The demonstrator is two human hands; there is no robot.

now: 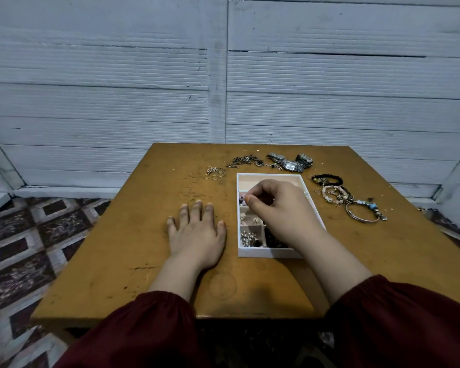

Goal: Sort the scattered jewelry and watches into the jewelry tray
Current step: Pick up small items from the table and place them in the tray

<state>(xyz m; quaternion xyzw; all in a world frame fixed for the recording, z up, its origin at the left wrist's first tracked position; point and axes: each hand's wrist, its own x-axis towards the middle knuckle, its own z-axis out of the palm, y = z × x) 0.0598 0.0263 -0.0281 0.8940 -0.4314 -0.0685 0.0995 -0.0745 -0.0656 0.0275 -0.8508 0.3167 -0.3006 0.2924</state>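
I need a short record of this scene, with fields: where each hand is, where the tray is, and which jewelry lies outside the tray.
left hand: flat on the table, left of the tray, holding nothing
right hand: over the tray, fingers curled; cannot tell if they pinch anything
tray: white, divided; near compartments hold small pieces
behind tray: watches, chains
far left of tray: rings
right of tray: bracelets
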